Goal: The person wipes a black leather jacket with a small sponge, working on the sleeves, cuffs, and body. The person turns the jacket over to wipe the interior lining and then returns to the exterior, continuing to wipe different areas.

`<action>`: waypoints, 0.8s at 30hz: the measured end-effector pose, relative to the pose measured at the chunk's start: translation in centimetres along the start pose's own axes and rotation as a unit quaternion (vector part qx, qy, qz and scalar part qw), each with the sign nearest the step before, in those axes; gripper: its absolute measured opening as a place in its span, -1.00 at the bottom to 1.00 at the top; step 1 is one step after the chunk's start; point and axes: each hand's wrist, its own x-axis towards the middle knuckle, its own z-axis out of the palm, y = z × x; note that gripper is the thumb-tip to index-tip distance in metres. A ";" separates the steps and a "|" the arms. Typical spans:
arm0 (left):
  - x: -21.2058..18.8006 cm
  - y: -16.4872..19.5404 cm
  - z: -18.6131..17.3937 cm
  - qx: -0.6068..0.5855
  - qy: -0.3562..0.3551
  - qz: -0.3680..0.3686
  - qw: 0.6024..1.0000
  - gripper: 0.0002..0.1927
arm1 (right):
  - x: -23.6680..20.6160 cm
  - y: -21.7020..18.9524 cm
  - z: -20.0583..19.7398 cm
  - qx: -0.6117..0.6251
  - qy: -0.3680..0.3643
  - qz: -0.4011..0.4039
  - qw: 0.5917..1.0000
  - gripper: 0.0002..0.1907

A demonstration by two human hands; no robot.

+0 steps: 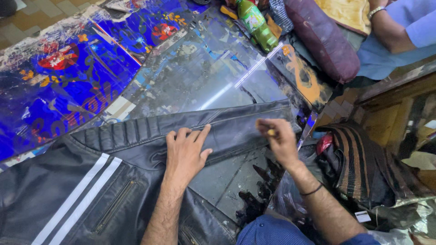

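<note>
Head view: green bottle (pixel 256 22) beyond jacket (pixel 136 154).

Green bottle (pixel 255 22) lying top centre; small white tag (pixel 363 216), perhaps paper, lower right.

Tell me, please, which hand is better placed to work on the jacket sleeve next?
Probably the right hand: it pinches a small yellowish tool just over the sleeve of the black leather jacket. The left hand lies flat, pressing the sleeve onto the glass worktop.
</note>
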 end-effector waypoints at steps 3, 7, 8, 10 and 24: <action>0.3 0.1 -1.5 0.024 -0.062 -0.024 0.997 0.03 | 1.0 -3.3 3.3 -0.048 -0.092 -0.197 0.975 -0.59; -0.2 -0.6 -2.0 0.013 -0.086 -0.037 0.995 0.22 | 3.3 -5.2 6.3 -0.147 -0.038 -0.146 0.978 -0.54; -0.3 -0.8 -2.0 0.012 -0.084 -0.035 0.996 0.24 | 3.7 -5.6 6.9 -0.169 0.007 -0.086 0.982 -0.49; -0.5 -1.4 -1.8 0.011 -0.080 -0.030 0.996 0.29 | 4.3 -6.3 8.0 -0.104 -0.067 -0.204 0.971 -0.54; -0.3 -1.7 -1.2 -0.032 -0.103 -0.042 0.993 0.41 | 3.5 -3.4 3.4 -0.029 -0.236 -0.296 0.925 -0.60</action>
